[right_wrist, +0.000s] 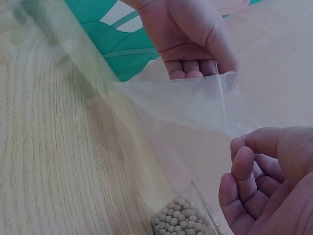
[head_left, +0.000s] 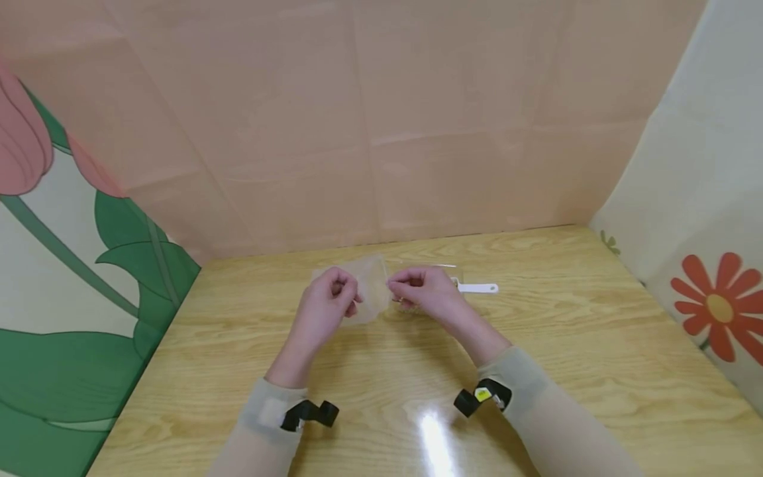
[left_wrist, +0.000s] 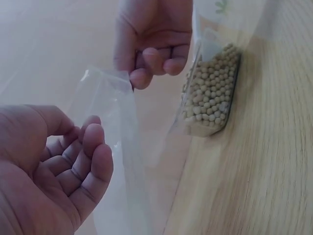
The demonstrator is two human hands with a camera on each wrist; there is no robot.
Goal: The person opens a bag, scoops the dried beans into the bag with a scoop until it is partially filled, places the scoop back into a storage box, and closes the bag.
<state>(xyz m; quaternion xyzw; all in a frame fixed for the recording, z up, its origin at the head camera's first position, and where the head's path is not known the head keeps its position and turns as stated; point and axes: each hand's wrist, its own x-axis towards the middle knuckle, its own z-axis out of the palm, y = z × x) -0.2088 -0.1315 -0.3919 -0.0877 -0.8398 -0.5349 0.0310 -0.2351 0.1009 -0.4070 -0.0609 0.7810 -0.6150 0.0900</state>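
A thin, see-through plastic bag hangs between the two hands above the table. My left hand pinches one side of its top edge between thumb and forefinger, the other fingers loosely curled. Facing it, my right hand pinches the bag's opposite edge at the fingertips. Behind and below the right hand stands a clear plastic box with small round beige beans inside; in the head view that hand covers much of it. No beans show in the bag.
A white handle with a hole at its end sticks out to the right from the box. The wood-grain table meets a pink backdrop at the back, with flower-printed panels at both sides.
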